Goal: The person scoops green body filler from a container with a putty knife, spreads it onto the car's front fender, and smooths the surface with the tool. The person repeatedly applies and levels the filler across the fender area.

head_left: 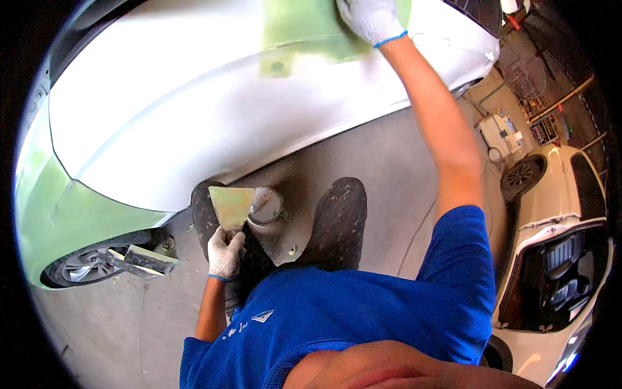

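Observation:
My left hand (225,251), in a white knit glove, is closed around the handle of a putty knife (233,206) in front of my left knee. Its wide blade carries pale green filler. At the top of the view my right hand (372,19), also gloved, is over the green-coated patch (304,35) on a white car side panel (194,110). The top edge cuts off part of its fingers, so whether it holds something does not show. A dark shadow lies beside that hand. Near the putty knife, a round metal can (265,206) stands on the floor between my knees.
Sanding blocks or boards (146,260) lean by the car's wheel (78,267) at left, below a green-coated fender (84,211). A second, light-coloured car (544,207) is parked at right. Beyond it stand a wheeled machine (500,135) and a cable on the grey floor (389,162).

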`<state>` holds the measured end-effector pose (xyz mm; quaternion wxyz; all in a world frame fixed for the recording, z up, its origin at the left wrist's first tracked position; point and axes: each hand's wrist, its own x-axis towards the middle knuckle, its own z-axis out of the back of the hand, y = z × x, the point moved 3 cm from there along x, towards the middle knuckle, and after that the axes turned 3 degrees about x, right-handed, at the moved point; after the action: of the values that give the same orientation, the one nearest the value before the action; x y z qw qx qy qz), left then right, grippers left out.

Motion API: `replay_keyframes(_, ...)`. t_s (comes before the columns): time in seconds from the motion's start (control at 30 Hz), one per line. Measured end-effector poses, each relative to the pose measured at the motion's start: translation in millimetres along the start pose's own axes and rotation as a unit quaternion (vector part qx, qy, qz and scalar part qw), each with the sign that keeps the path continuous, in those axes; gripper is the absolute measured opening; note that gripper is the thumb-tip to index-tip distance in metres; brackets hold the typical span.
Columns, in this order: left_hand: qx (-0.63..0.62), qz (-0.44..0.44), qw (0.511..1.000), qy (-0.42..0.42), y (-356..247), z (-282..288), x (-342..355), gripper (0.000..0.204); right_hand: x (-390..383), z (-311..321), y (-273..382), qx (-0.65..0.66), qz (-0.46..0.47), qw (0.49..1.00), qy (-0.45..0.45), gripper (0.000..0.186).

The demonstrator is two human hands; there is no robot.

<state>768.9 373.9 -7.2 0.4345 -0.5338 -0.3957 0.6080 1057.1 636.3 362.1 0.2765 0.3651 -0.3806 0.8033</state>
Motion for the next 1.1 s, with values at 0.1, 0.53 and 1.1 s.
replay_keyframes(0.1,0.001,-0.018,1.000,-0.005,5,1,-1,0.027,-25,-14,15,0.000,0.001,1.000,-0.011,0.048)
replay_keyframes(0.53,-0.157,-0.107,0.981,-0.028,-33,-15,-1,0.036,-141,33,87,0.336,-0.397,0.847,-0.110,0.044)
replay_keyframes(1.1,-0.075,-0.216,0.973,0.022,-90,-50,-86,0.035,-186,142,215,0.305,-0.199,0.896,0.254,0.030)
